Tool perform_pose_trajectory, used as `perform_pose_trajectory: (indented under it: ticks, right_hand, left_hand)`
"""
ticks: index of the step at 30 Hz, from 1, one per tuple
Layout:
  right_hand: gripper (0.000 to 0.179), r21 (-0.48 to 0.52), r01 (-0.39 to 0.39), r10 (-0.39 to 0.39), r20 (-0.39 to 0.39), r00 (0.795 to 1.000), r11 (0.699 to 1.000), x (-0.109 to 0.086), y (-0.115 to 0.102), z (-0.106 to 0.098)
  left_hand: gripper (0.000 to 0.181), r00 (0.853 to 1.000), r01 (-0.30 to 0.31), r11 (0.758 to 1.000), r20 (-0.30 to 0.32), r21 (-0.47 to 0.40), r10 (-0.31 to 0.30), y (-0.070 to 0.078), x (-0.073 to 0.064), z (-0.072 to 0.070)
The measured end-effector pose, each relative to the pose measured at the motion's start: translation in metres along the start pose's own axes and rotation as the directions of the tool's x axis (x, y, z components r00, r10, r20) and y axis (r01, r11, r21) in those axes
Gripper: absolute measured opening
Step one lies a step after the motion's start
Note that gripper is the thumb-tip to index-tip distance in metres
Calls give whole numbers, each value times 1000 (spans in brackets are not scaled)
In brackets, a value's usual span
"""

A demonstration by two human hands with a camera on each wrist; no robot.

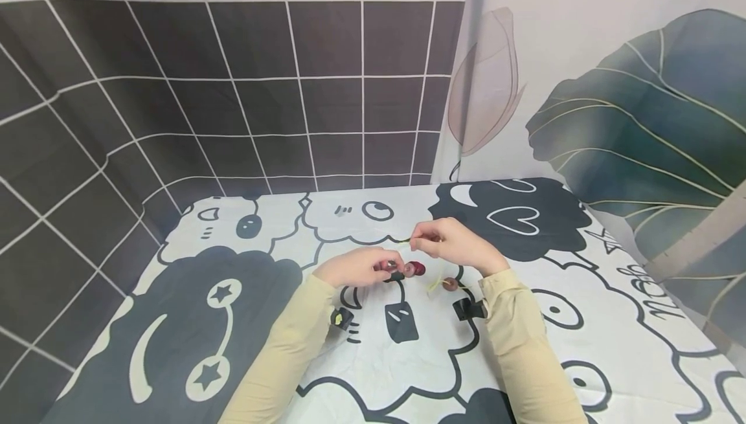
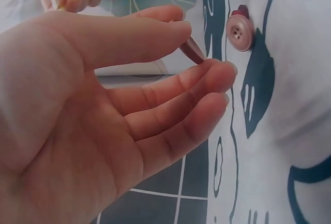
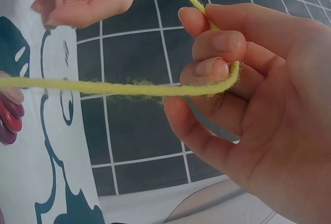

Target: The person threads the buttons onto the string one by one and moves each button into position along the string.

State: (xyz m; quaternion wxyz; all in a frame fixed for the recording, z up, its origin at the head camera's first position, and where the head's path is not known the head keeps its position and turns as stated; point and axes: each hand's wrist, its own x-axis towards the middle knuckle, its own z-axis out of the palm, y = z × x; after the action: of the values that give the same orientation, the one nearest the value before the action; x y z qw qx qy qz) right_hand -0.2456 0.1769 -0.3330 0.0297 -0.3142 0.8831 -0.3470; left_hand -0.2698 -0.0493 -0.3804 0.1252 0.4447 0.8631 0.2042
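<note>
A: The held button (image 2: 193, 51) first. Where is it?

B: Just left of the button pile (image 1: 412, 269), pinched between thumb and forefinger of the left hand (image 1: 361, 267), the other fingers loosely bent. It's edge-on to the left wrist camera, so no holes show.

A: And the yellow yarn (image 3: 129, 88)?

B: Pinched near its end by the right hand (image 1: 451, 241), beyond the pile and to its right. A short tip pokes past the fingertips; the long strand bends back across the fingers.

A: Which way does that tip lie?

B: From the head view, leftward, beyond the pile. The held button sits left of it and nearer the person — the two well apart.

A: Who's closer to the pile?

B: The left hand, right beside it. Between the hands there's a gap, just beyond the pile.

A: Anything else around?

B: A loose button (image 1: 450, 283) right of the pile, with yarn at it — through the holes or not, I can't tell. The patterned cloth (image 1: 428, 366) has its far edge well beyond the pile, against a dark gridded backdrop (image 1: 332, 107).
</note>
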Motion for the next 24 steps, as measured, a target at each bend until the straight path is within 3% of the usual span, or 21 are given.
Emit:
perform_pose_trajectory:
  ticks: [6,15,19,24]
  right_hand:
    - [13,-3,-20,20,1,1000,1000,-1,-1,-2]
    - [11,-19,-9,8,-74,997,1000,-1,1,-1]
    - [9,-38,-13,8,-121,993,999,-1,-1,-1]
    - [9,-21,-25,22,-165,986,999,-2,-3,-2]
  left_hand:
    - [21,1000,-1,999,-31,-45,-1,-1,-4,-8]
    - [25,990,64,983,-116,-175,-85,0,-13,-21]
    - [25,986,32,971,-152,-238,-70,0,-15,-23]
    - [28,983,-46,933,-182,-357,-21,-1,-14,-23]
